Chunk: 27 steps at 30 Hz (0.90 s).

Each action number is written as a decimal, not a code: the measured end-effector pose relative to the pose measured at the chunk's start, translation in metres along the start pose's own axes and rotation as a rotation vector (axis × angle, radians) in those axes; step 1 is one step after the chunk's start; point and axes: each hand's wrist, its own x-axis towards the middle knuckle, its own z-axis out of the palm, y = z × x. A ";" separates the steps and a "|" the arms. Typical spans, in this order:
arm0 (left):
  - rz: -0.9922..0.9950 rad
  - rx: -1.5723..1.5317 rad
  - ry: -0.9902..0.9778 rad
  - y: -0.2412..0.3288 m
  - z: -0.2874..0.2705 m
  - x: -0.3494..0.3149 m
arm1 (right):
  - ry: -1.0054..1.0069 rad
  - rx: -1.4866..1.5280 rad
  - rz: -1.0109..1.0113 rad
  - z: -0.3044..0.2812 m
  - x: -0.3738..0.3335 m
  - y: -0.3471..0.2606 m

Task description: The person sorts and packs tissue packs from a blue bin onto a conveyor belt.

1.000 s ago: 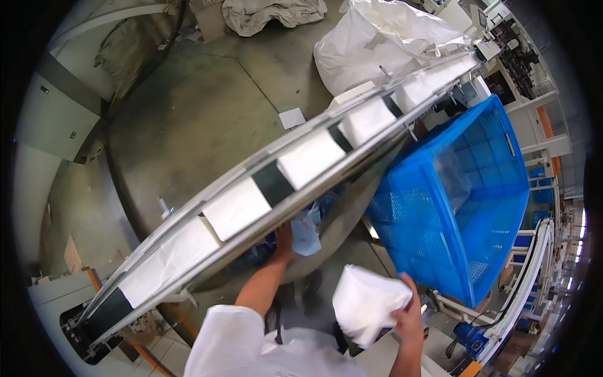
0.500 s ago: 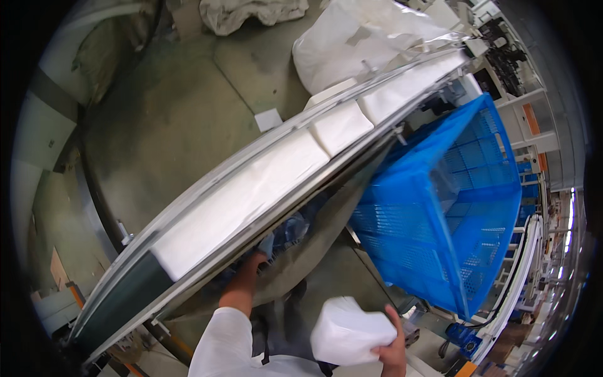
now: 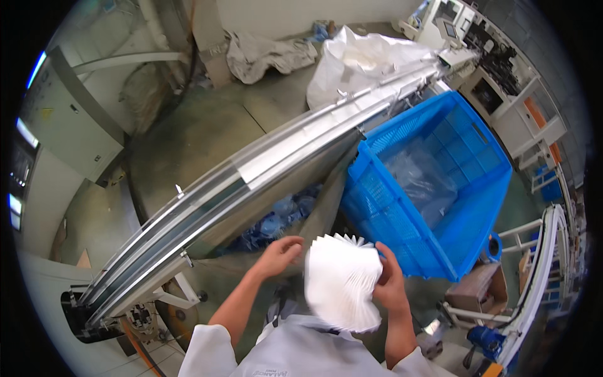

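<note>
A stack of folded white paper tissues (image 3: 342, 283) is in front of my chest, its folded edges fanned out along the top and right side. My right hand (image 3: 391, 279) grips it from the right, fingers around the edge. To the left of the stack, my left hand (image 3: 281, 256) holds nothing; its fingers are loosely bent and a little apart, close to the stack but not visibly touching it. Beyond my hands, a long conveyor (image 3: 188, 220) runs diagonally, with a row of white tissue stacks (image 3: 282, 151) on its upper part.
A large blue perforated plastic crate (image 3: 402, 207) stands to the right, clear plastic film (image 3: 421, 179) inside. Crumpled plastic wrapping (image 3: 276, 220) lies in a cloth sling (image 3: 326, 201) below the conveyor. A white sack (image 3: 367, 60) sits beyond; a cardboard box (image 3: 480, 289) is at the right.
My left hand has come up out of the sling beneath the conveyor to beside the stack. The stack in my right hand has risen and fanned out. The row on the conveyor has shifted up and right.
</note>
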 end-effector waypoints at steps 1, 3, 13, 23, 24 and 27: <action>0.080 -0.055 -0.006 0.009 0.017 -0.009 | -0.124 -0.066 -0.172 -0.003 -0.012 0.012; 0.122 -0.430 -0.077 0.021 0.036 -0.008 | -0.344 0.141 -0.189 0.002 -0.025 0.005; 0.283 -0.382 -0.117 0.016 0.022 -0.064 | -0.203 0.028 -0.019 -0.001 0.033 0.066; 0.093 -0.152 0.223 0.097 -0.086 -0.024 | 0.033 0.251 -0.044 0.026 0.127 0.008; 0.187 -0.263 0.141 0.096 -0.096 -0.026 | 0.034 0.226 -0.022 0.027 0.128 0.007; 0.228 -0.224 0.071 0.102 -0.134 -0.004 | -0.007 0.136 0.085 0.032 0.143 0.019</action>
